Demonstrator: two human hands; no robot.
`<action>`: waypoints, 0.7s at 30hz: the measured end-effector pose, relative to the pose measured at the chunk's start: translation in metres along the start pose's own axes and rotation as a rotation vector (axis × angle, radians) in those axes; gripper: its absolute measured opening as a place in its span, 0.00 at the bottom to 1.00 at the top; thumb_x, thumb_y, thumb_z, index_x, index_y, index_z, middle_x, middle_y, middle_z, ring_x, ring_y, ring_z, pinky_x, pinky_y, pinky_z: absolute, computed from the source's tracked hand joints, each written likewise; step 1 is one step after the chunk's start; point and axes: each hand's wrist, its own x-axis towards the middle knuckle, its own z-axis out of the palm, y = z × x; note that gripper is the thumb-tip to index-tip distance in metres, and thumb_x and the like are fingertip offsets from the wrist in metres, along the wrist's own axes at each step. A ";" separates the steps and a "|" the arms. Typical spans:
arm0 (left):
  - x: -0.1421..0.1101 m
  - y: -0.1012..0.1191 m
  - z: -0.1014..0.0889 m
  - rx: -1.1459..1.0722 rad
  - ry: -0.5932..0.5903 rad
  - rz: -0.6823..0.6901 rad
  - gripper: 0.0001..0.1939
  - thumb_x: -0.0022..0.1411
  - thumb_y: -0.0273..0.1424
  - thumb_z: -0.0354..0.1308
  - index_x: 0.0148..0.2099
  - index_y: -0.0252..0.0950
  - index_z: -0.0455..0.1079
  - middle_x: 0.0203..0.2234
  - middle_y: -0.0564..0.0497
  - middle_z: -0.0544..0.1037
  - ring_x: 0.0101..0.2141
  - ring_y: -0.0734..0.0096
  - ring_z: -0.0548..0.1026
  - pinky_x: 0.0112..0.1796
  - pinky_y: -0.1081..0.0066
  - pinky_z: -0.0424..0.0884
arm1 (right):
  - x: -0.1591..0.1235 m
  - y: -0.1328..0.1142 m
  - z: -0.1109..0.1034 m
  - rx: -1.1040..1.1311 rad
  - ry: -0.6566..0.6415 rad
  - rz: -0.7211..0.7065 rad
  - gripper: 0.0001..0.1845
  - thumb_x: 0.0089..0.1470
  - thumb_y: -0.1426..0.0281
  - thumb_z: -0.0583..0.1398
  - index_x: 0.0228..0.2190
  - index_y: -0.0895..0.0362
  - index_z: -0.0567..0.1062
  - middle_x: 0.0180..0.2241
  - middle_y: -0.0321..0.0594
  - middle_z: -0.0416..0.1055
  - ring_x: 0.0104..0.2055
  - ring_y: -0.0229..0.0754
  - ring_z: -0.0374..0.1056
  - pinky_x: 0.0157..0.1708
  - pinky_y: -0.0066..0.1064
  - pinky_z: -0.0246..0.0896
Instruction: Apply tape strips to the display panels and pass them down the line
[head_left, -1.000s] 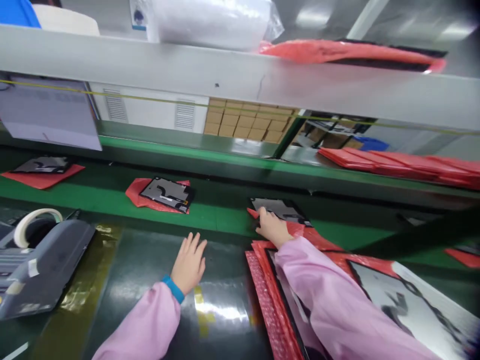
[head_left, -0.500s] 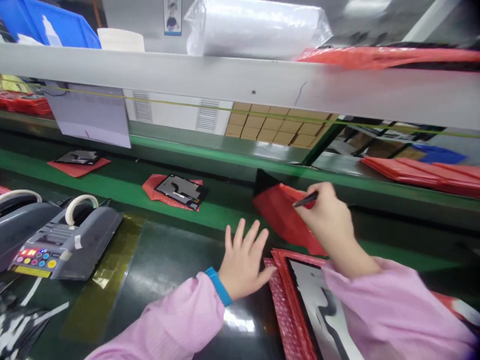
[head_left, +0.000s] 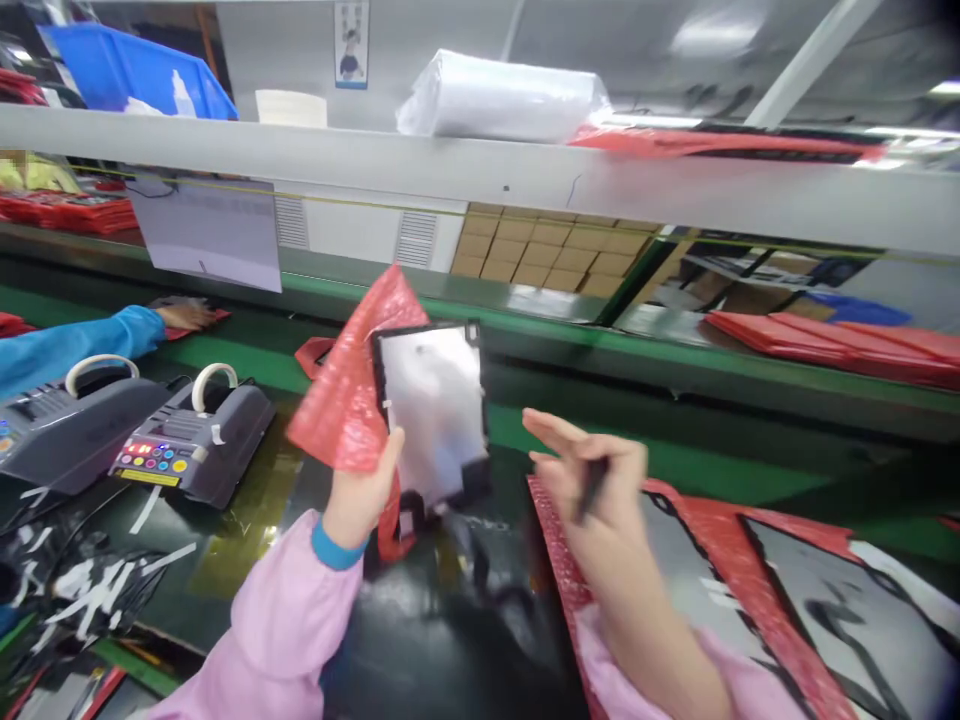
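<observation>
My left hand is closed on a flat silver panel with a black frame, tilted up above the dark bench. A red bubble-wrap bag is in the same grip, on the panel's left side. My right hand is apart from the panel, with some fingers stretched toward it. Tucked in that hand is a slim black tool, too blurred to name exactly. Below my right forearm lie more panels on red bubble-wrap bags.
Two grey tape dispensers stand at the left, near cut tape strips. Behind them, a co-worker's hand touches a red bag on the green belt. A shelf crosses overhead. Red bags lie at the far right.
My left hand, spread and holding nothing before, has moved left and now grips the panel and red bag. My right hand has let go of a red bag. A co-worker's arm has appeared at left.
</observation>
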 end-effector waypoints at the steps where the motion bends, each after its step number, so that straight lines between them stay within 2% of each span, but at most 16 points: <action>1: -0.005 0.004 -0.008 -0.042 -0.004 -0.097 0.25 0.54 0.35 0.70 0.53 0.38 0.71 0.53 0.45 0.78 0.56 0.52 0.73 0.59 0.54 0.66 | -0.007 0.011 0.005 -0.094 0.007 0.022 0.28 0.48 0.50 0.67 0.34 0.49 0.56 0.48 0.44 0.73 0.51 0.48 0.71 0.46 0.41 0.66; 3: -0.015 0.007 -0.024 -0.151 -0.042 -0.318 0.28 0.49 0.31 0.72 0.53 0.36 0.72 0.50 0.45 0.80 0.54 0.52 0.75 0.57 0.56 0.69 | -0.026 0.032 0.013 -0.204 -0.004 0.128 0.30 0.44 0.51 0.69 0.34 0.49 0.56 0.39 0.39 0.71 0.42 0.44 0.71 0.41 0.37 0.67; 5: -0.023 0.005 -0.040 -0.278 -0.093 -0.560 0.26 0.50 0.32 0.72 0.51 0.34 0.73 0.47 0.44 0.81 0.52 0.52 0.77 0.55 0.58 0.71 | -0.047 0.050 0.017 -0.203 -0.006 0.239 0.28 0.45 0.50 0.68 0.34 0.49 0.57 0.31 0.31 0.64 0.32 0.40 0.66 0.34 0.34 0.66; 8: -0.029 -0.008 -0.067 -0.334 -0.153 -0.772 0.19 0.53 0.33 0.69 0.46 0.30 0.75 0.42 0.41 0.83 0.46 0.52 0.80 0.51 0.57 0.74 | -0.073 0.068 0.014 -0.171 0.068 0.340 0.26 0.47 0.49 0.65 0.32 0.49 0.56 0.27 0.27 0.56 0.27 0.38 0.60 0.30 0.31 0.62; 10: -0.032 -0.020 -0.086 -0.311 -0.153 -0.821 0.16 0.52 0.29 0.69 0.43 0.29 0.75 0.39 0.41 0.83 0.41 0.54 0.82 0.49 0.58 0.76 | -0.084 0.076 0.007 -0.193 0.135 0.378 0.27 0.46 0.48 0.65 0.32 0.49 0.57 0.27 0.27 0.55 0.27 0.38 0.59 0.31 0.31 0.60; 13: -0.036 -0.034 -0.111 -0.265 -0.113 -0.818 0.14 0.51 0.25 0.69 0.42 0.30 0.75 0.39 0.42 0.83 0.39 0.57 0.82 0.46 0.61 0.76 | -0.089 0.080 -0.009 -0.230 0.196 0.388 0.28 0.43 0.49 0.67 0.31 0.50 0.58 0.27 0.28 0.56 0.29 0.37 0.59 0.33 0.31 0.59; 17: -0.039 -0.041 -0.130 -0.206 -0.102 -0.827 0.18 0.49 0.21 0.69 0.44 0.31 0.74 0.38 0.44 0.83 0.38 0.58 0.83 0.43 0.63 0.77 | -0.088 0.069 -0.025 -0.190 0.229 0.481 0.27 0.43 0.51 0.68 0.31 0.50 0.58 0.26 0.27 0.58 0.27 0.37 0.60 0.30 0.29 0.59; 19: -0.038 -0.040 -0.131 -0.176 -0.111 -0.841 0.21 0.47 0.20 0.70 0.46 0.33 0.73 0.38 0.46 0.83 0.36 0.60 0.83 0.41 0.64 0.77 | -0.089 0.065 -0.020 -0.144 0.191 0.578 0.27 0.43 0.50 0.67 0.32 0.50 0.59 0.25 0.28 0.60 0.26 0.37 0.61 0.27 0.28 0.58; 21: -0.036 -0.039 -0.129 -0.149 -0.127 -0.862 0.20 0.49 0.24 0.70 0.46 0.32 0.73 0.37 0.45 0.83 0.36 0.58 0.82 0.41 0.64 0.77 | -0.091 0.068 -0.001 -0.102 0.101 0.609 0.26 0.44 0.50 0.66 0.32 0.50 0.59 0.24 0.28 0.61 0.24 0.37 0.61 0.25 0.27 0.57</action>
